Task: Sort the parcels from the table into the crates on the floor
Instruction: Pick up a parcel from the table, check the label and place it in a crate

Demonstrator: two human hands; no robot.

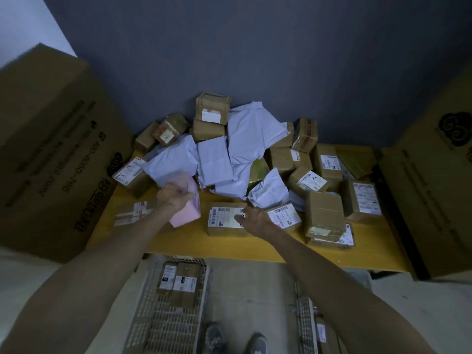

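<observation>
My left grip [173,198] clutches a pink parcel [186,213] just above the desk [178,241] (near its front edge). My right grip [251,218], fingers loose, rests on a labelled brown box [222,221] beside it.

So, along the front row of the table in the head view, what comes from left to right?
Flat taped box → pink parcel held in the left hand → labelled box under the right hand → tilted labelled box → tall taped box.
</observation>
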